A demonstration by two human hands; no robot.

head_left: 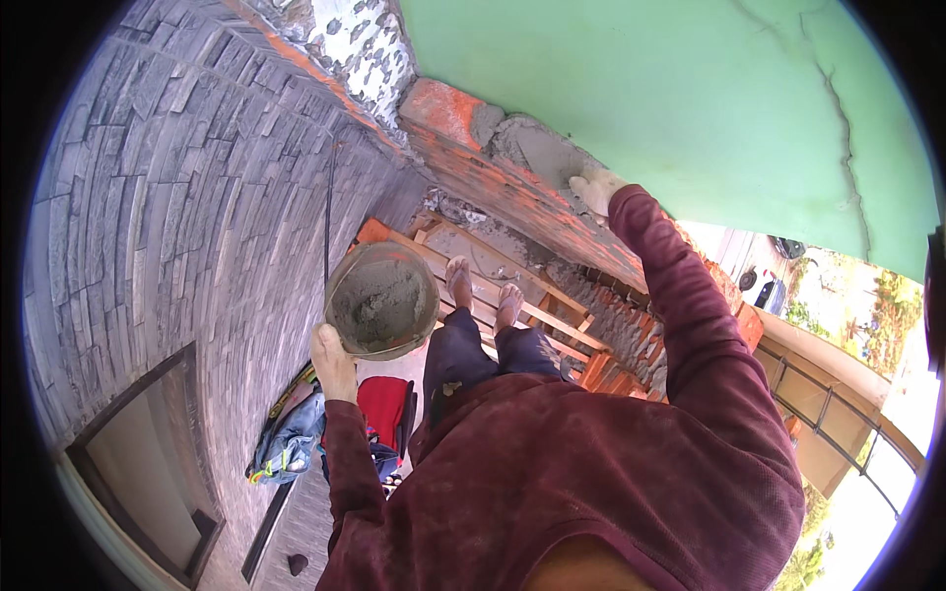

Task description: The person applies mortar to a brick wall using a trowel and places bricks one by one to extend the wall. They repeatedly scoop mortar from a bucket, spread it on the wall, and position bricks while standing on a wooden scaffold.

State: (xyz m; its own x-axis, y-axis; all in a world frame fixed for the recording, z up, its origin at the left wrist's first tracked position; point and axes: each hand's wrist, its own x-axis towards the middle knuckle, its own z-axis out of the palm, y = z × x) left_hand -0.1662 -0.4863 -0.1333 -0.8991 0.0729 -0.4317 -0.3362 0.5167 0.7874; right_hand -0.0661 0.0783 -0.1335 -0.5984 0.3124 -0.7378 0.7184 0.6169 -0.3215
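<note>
left of centre, the left hand has its fingers closed on the rim of a round bucket with grey mortar in it. at upper centre, the right hand, partly curled, is at the mortar-covered top of a brick ledge along a cracked green wall; whether it grips a tool i cannot tell. farther down, at centre, are two feet and wooden planks.

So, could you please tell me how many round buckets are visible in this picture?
1: the round, dull-beige bucket with grey mortar inside, held in the person's left hand, left of the feet. Others may be hidden beneath the maroon-shirted body.
</note>
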